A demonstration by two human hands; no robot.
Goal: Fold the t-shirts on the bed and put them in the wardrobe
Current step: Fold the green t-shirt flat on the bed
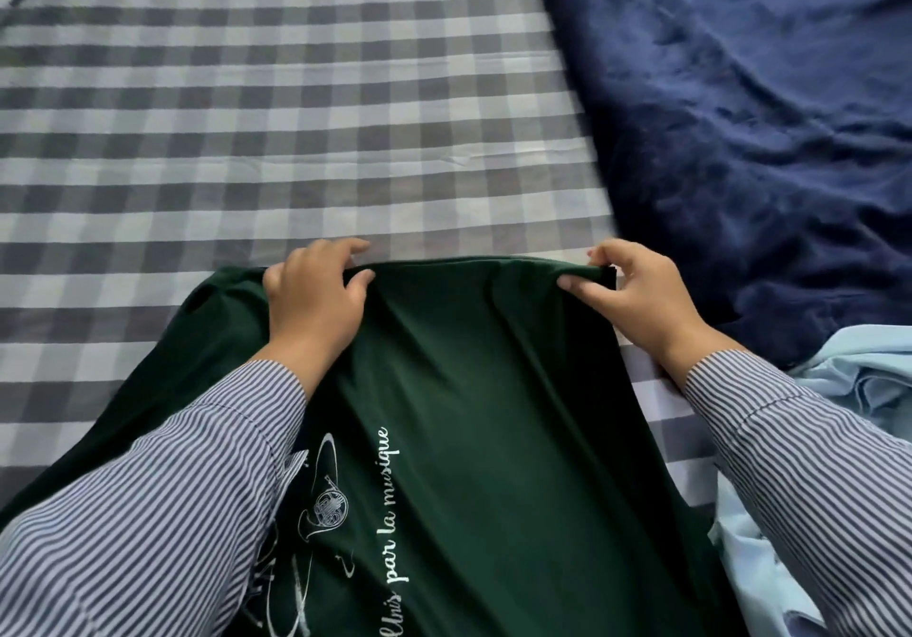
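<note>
A dark green t-shirt [474, 389] with white script and a horn drawing lies lengthwise on the checked bed sheet [276, 108], its far edge stretched between my hands. My left hand [316, 296] grips that edge at its left end, fingers curled over the cloth. My right hand [636, 291] pinches the right corner between thumb and fingers. A light blue t-shirt [858, 380] lies crumpled at the right, partly under my right sleeve.
A dark blue blanket [750, 108] covers the bed's right side, reaching close to my right hand. The grey and white checked sheet spreads out to the left and beyond the green shirt. No wardrobe is in view.
</note>
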